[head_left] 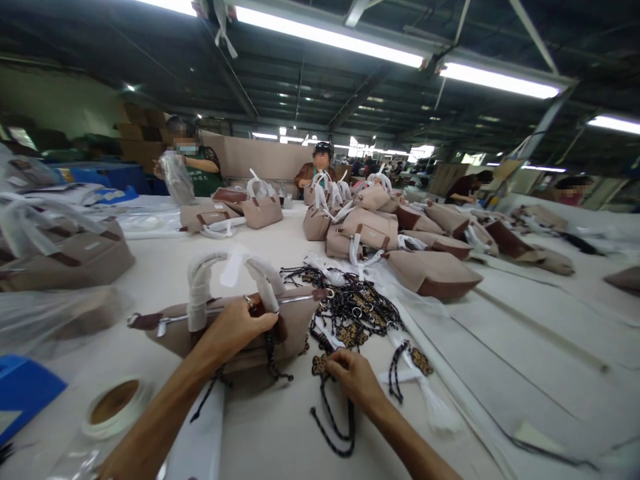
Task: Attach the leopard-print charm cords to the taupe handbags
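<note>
A taupe handbag (295,310) with brown trim and wrapped handles stands on the table in front of me. My left hand (245,327) is closed at its top edge, near the base of one handle, with the fingertips partly hidden. Black cords (271,360) dangle from the bag's front. To the right of the bag, my right hand (353,373) pinches a leopard-print charm (319,364), whose black speckled cord (345,447) loops down onto the table. Just beyond lies a heap of similar leopard-print charms (350,333) with black cords and metal rings.
Many taupe bags (370,227) are piled across the table. Another bag (100,257) stands at the left, near a tape roll (117,407) and a blue object (27,393). One co-worker (200,167) holds a plastic-wrapped item; another person (320,170) is behind the pile.
</note>
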Available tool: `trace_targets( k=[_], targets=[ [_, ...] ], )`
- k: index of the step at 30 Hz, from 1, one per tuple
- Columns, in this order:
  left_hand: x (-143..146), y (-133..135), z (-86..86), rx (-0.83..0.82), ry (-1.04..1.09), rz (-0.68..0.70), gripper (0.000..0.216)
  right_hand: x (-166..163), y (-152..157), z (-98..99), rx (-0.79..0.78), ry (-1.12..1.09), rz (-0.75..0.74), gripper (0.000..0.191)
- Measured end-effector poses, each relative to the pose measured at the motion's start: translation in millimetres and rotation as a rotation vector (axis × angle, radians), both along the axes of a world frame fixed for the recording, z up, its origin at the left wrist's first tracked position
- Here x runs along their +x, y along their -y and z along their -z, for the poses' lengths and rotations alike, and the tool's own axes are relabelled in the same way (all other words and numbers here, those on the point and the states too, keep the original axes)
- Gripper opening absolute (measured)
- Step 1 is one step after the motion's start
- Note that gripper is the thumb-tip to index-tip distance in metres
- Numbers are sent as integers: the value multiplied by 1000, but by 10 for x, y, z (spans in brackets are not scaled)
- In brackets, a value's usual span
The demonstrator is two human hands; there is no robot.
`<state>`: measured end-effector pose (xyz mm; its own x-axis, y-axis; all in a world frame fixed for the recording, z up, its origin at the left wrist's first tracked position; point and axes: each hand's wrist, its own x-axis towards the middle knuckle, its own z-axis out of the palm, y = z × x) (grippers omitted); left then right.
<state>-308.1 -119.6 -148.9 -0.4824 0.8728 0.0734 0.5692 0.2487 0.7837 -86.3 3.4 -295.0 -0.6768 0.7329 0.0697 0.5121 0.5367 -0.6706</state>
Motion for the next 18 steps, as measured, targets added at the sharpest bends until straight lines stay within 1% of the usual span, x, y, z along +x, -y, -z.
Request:
trace_targets(
  k=[3, 6, 8, 10, 12, 15, 16, 18],
  targets=[
    [-19, 51, -8, 4, 29, -29, 19, 140, -147, -62, 146, 100, 22, 12],
    [-108, 89, 9, -37, 118, -97, 27, 233, -272, -197, 262, 195, 46, 11],
    [-188, 93, 38, -81, 178, -135, 35, 218, -337, -257, 305, 228, 28, 13],
    [-261, 83, 73, -96, 217, -156, 37, 133, -369, -276, 325, 235, -50, 16],
    [-315, 68, 102, -91, 238, -177, 35, 0, -364, -263, 337, 233, -193, 15],
    [-356, 54, 116, -69, 275, -184, 33, -181, -342, -238, 363, 241, -403, 25],
    [-361, 54, 111, -63, 282, -183, 33, -211, -348, -240, 374, 250, -447, 25],
    [-365, 64, 92, -61, 284, -199, 32, -213, -397, -270, 396, 275, -484, 17]
  ],
)
